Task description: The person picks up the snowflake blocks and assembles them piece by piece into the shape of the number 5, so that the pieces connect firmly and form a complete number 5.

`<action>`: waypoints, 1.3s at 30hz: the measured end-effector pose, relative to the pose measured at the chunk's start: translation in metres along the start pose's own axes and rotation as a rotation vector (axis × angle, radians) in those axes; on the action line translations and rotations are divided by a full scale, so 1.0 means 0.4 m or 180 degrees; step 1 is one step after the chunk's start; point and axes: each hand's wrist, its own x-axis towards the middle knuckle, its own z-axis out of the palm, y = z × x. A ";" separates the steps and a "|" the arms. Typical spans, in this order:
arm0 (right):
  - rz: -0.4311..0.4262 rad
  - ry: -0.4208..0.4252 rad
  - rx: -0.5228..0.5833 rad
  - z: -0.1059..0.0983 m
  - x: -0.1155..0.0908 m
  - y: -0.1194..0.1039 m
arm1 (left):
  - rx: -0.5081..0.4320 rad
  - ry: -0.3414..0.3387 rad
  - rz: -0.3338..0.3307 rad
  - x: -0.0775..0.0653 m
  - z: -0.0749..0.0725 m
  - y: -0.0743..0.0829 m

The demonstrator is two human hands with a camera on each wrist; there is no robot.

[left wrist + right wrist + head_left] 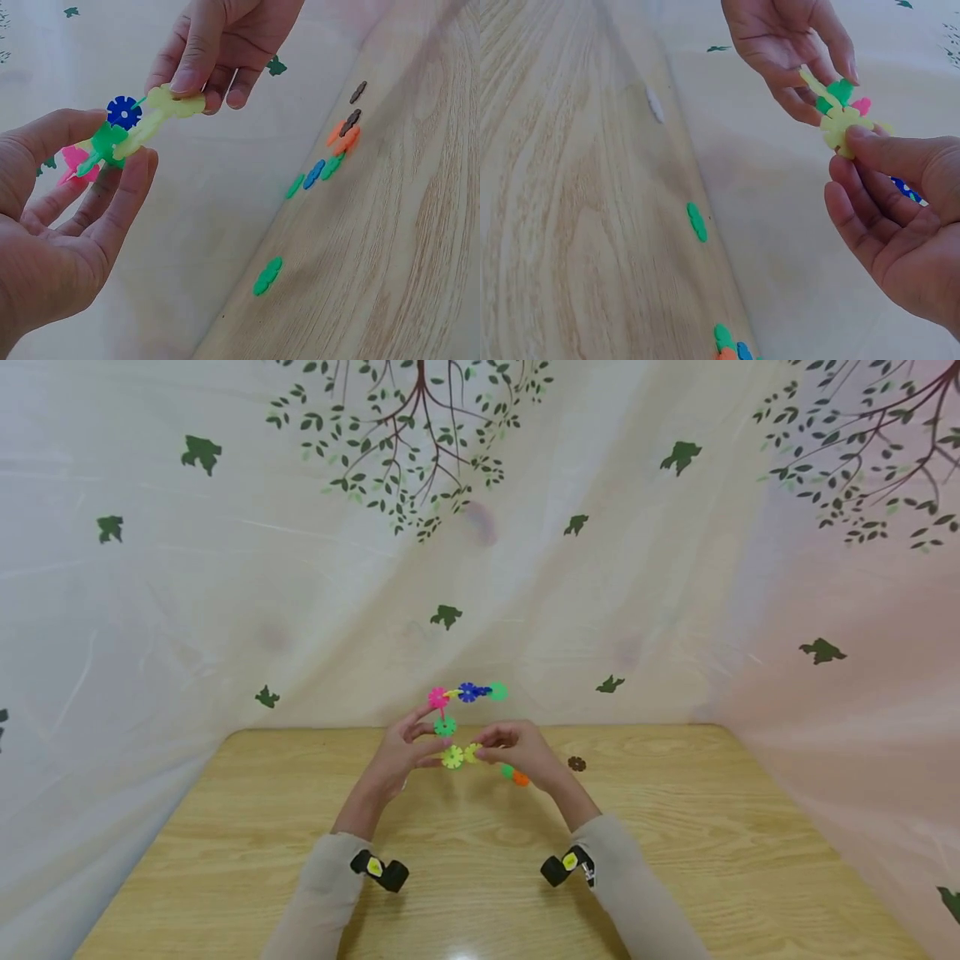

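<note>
A chain of interlocking plastic snowflake discs hangs above the table between both hands. My left hand (392,758) holds the chain at a green disc (445,727), thumb on one side and fingers on the other. With thumb and fingers, my right hand (527,752) pinches a yellow disc (838,129), which meets another yellow disc (452,758) edge to edge. Whether their slots are fully joined I cannot tell. Beyond the left fingertips the chain continues through a pink disc (438,697) and a blue disc (467,692) to a light green disc (498,692).
Loose discs lie on the wooden table (660,843) near its far edge: a green one (268,277), a blue one (314,174), an orange one (521,779), a brown one (577,763) and others. A white piece (655,105) lies there too. Behind hangs a leaf-patterned curtain (337,610).
</note>
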 end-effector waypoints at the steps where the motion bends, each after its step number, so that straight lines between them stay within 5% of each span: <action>1: -0.0037 0.0025 0.0007 0.003 0.000 0.000 | -0.0013 0.0015 -0.0002 0.000 0.001 -0.001; 14: -0.0380 0.0265 -0.0028 0.025 -0.005 -0.011 | -0.0109 -0.0022 0.0044 0.007 0.007 -0.008; 31: -0.0618 0.0458 -0.0047 0.024 -0.004 -0.021 | -0.0413 -0.0619 0.0259 0.008 -0.009 -0.014; 39: -0.0646 0.0405 -0.0064 0.016 -0.005 -0.026 | -0.0304 -0.0495 0.0171 0.006 -0.005 -0.014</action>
